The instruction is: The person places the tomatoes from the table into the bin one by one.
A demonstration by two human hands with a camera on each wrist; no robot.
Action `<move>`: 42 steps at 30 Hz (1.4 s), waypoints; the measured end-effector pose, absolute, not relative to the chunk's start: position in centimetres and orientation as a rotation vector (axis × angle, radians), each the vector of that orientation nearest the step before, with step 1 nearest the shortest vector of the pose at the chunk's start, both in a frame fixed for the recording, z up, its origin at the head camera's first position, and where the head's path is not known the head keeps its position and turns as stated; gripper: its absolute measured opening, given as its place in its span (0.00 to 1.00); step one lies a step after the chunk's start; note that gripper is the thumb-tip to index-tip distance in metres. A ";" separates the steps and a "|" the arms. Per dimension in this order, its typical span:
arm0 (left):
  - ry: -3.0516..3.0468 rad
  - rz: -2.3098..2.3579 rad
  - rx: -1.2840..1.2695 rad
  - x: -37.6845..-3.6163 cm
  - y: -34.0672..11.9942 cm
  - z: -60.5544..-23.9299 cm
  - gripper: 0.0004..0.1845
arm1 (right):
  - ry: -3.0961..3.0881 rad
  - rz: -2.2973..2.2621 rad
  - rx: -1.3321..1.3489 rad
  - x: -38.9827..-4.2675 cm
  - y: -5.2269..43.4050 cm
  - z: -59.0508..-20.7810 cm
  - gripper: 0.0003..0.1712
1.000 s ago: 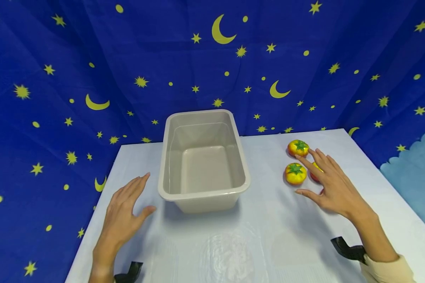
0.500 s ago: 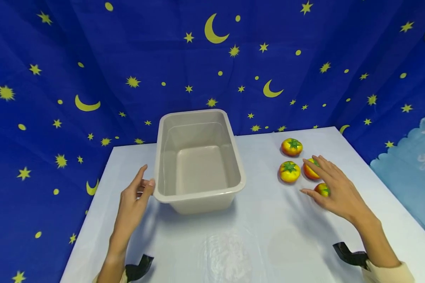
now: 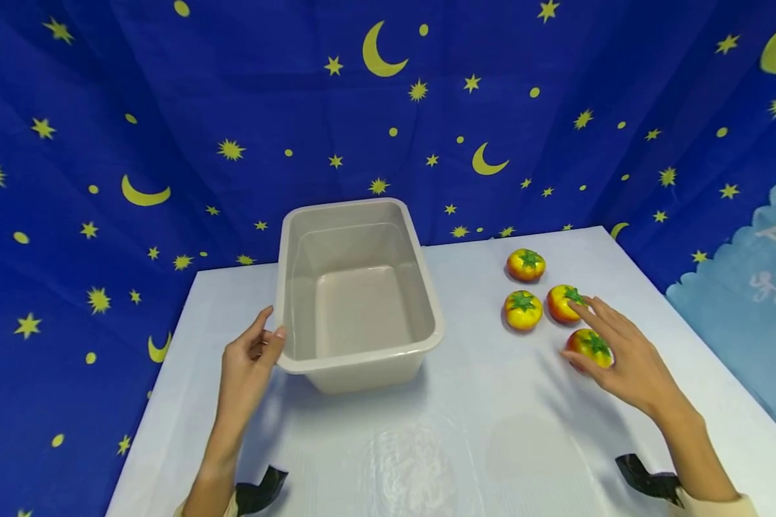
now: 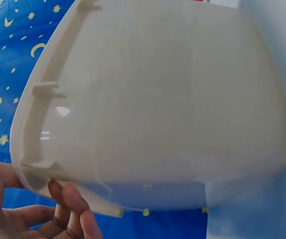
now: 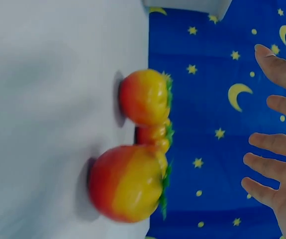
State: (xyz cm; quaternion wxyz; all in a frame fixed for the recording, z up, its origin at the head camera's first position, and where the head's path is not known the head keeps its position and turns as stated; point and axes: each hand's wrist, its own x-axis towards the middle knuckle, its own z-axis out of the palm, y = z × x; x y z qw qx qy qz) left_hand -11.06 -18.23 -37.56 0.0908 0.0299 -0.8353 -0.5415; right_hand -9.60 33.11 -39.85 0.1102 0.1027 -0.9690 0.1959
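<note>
Now, entries as they stand:

Left hand (image 3: 248,362): has come in from the bare table to the bin's near-left corner at about 9 o'clock of the bin; thumb on the rim, fingers curled under the lip, so I hold the corner lightly.

Bin (image 3: 358,287): grey plastic, nothing in it, upright at table centre; my grip suggests it is now steadied for receiving.

Right hand (image 3: 627,359): has drawn back toward me from the far tomatoes, uncovering two more; fingers spread wide and straight, holding nothing, hovering just above the nearest tomato.

Nearest tomato (image 3: 588,347): at 3 o'clock of the bin, well apart from it, on the table; likely the first I take.

Other tomatoes: one at (image 3: 564,303), one at (image 3: 522,309), one farthest at (image 3: 526,264), clustered at 2 o'clock.

Table (image 3: 427,445): white, glossy.

Backdrop (image 3: 233,108): blue cloth, yellow stars and moons.

Pose: both forearms reach forward, right palm down, left hand on edge against the bin.
</note>
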 end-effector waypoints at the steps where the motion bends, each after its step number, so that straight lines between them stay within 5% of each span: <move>1: -2.474 -1.618 0.100 -11.0 -18.2 -37.6 0.29 | -2.859 0.578 0.282 -9.5 33.3 -40.0 0.47; 20: -2.327 -1.767 0.118 -11.0 -17.4 -37.8 0.26 | -3.026 0.579 0.083 -8.7 37.1 -43.7 0.47; 29: -2.283 -1.886 0.133 -10.9 -17.5 -37.8 0.27 | -3.183 0.520 -0.012 -8.8 37.7 -44.7 0.54; 42: -2.273 -1.920 0.113 -10.9 -17.6 -37.8 0.27 | -3.043 0.619 0.109 -9.3 37.7 -46.3 0.51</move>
